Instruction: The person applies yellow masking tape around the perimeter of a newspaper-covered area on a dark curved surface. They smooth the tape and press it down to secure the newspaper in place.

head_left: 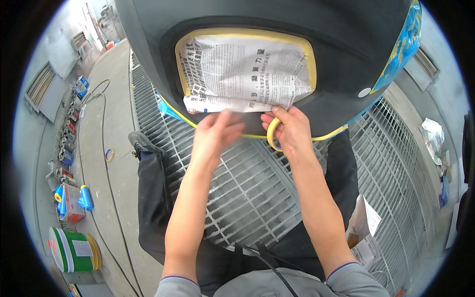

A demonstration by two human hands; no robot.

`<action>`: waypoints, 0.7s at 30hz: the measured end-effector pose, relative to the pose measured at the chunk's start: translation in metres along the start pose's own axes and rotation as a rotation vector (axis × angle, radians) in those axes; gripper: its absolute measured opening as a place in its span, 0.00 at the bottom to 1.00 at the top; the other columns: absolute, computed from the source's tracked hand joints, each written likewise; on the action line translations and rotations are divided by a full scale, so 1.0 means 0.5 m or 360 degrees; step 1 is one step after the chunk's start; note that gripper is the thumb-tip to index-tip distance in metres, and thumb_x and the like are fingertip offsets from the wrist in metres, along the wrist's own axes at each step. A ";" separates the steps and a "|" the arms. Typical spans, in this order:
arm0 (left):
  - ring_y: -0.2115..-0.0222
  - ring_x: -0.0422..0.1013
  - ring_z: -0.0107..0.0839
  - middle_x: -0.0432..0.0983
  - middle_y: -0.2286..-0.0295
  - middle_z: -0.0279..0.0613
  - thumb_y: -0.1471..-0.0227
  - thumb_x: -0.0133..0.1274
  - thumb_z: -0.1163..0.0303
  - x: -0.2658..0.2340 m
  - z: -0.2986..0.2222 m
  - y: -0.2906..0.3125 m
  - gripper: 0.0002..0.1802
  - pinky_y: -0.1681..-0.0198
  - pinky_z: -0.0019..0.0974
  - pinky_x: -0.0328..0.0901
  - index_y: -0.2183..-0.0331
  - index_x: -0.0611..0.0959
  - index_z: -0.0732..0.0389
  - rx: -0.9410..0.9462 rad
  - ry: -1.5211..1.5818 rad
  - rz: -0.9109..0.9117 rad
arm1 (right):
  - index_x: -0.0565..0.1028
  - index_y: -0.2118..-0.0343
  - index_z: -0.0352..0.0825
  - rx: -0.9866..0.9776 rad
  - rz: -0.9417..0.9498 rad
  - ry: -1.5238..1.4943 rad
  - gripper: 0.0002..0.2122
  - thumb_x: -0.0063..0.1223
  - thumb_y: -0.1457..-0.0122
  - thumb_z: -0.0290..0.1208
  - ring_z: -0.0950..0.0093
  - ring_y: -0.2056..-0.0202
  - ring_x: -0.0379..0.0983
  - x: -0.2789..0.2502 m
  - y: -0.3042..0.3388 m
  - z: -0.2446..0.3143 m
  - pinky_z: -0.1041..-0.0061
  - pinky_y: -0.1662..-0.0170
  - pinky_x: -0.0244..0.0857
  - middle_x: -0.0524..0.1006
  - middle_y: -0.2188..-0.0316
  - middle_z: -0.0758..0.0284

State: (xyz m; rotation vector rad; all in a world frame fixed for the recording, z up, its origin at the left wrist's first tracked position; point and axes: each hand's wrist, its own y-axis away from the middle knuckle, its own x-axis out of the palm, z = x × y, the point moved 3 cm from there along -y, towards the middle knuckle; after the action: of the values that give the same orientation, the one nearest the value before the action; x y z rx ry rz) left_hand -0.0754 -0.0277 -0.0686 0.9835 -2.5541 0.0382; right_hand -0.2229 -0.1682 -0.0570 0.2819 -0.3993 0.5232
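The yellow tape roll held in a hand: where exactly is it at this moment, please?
In the head view, the yellow tape roll is slightly right of centre, in the person's right hand, just below the newspaper's lower edge.

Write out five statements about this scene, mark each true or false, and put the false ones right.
1. The right hand holds a roll of yellow masking tape. True.
2. The left hand is gripping the green-and-white bucket. False: the left hand is by the lower edge of the newspaper, blurred, and the bucket is off to the left.
3. A strip of yellow tape runs along the newspaper's top edge. True.
4. The person's legs are above wooden planks. False: a metal grating lies beneath them.
5. Blue plastic film is at the right side of the dark panel. True.
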 end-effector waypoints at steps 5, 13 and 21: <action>0.59 0.84 0.33 0.84 0.54 0.49 0.29 0.56 0.46 -0.102 -0.033 0.010 0.32 0.59 0.35 0.78 0.47 0.80 0.70 0.0185 -0.0164 -0.0255 | 0.78 0.53 0.27 -0.0026 -0.0041 -0.0008 0.08 0.59 0.30 0.25 0.67 0.60 0.85 0.008 -0.004 -0.016 0.67 0.55 0.82 0.83 0.60 0.59; 0.63 0.85 0.29 0.86 0.62 0.40 0.34 0.63 0.72 -0.102 -0.067 -0.091 0.09 0.62 0.28 0.81 0.54 0.84 0.64 0.0344 0.0058 -0.0119 | 0.78 0.53 0.29 -0.0078 0.0003 -0.0067 0.08 0.61 0.31 0.26 0.70 0.60 0.84 0.000 -0.016 -0.012 0.68 0.55 0.81 0.83 0.60 0.61; 0.73 0.81 0.19 0.86 0.70 0.34 0.38 0.68 0.70 -0.081 -0.054 -0.084 0.08 0.72 0.24 0.69 0.59 0.88 0.63 0.0781 -0.0456 -0.0476 | 0.80 0.64 0.25 -0.0497 -0.0333 0.0546 0.09 0.63 0.34 0.28 0.74 0.75 0.83 0.010 -0.027 -0.012 0.77 0.75 0.72 0.85 0.72 0.60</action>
State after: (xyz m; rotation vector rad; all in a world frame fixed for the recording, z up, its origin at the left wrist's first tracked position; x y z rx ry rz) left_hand -0.0114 -0.0289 -0.0639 1.6518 -2.6770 0.4912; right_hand -0.2100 -0.1753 -0.0623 -0.0688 -0.1112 0.2895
